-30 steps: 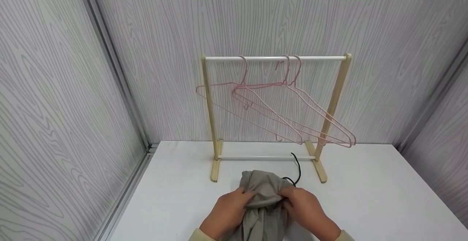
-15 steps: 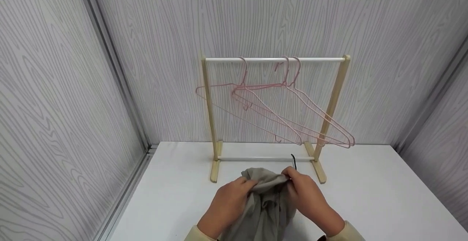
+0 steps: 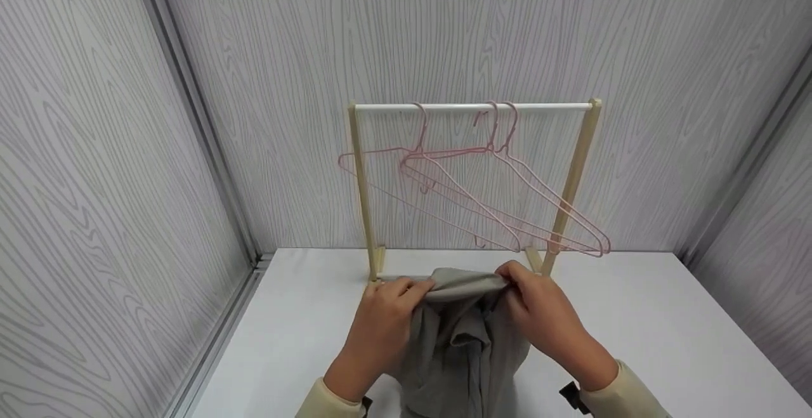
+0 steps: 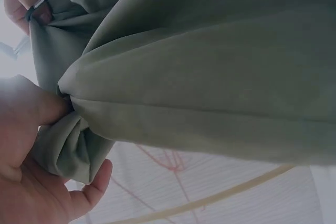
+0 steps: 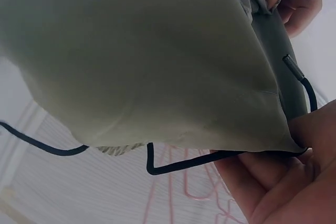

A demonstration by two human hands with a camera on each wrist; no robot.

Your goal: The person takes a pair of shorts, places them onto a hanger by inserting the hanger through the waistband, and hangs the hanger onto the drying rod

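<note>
As we raise and work the grey-green fabric (image 3: 447,370), its bunched top edge stands higher and farther forward than it does a second ago, drawn into a broad fold between our two hands. Our left hand (image 3: 386,313) pinches one end of that fold between thumb and fingers, and our right hand (image 3: 544,309) pinches the other end, the thumb over the cloth and fingers beneath. Below our hands, more of the cloth now hangs down in loose creases, with a small tuck curling out midway between them; its lower end leaves the view, so we cannot tell whether it touches the white surface (image 3: 298,342). The black cord (image 5: 189,162), which earlier sticks out beyond our right hand in the head view, is lost from sight there; the right wrist view shows it running along the fabric's edge to our right fingers, its tip just beside that hand, though we cannot tell whether we grip the cord or only touch it. Beyond our hands, the pink hangers (image 3: 490,148) hang on the rack (image 3: 577,164), apparently just as before. For the work in hand, we judge that the change leaves the edge better spread and within the control of both hands, while the folds below remain unsorted and the cord could still snag.
</note>
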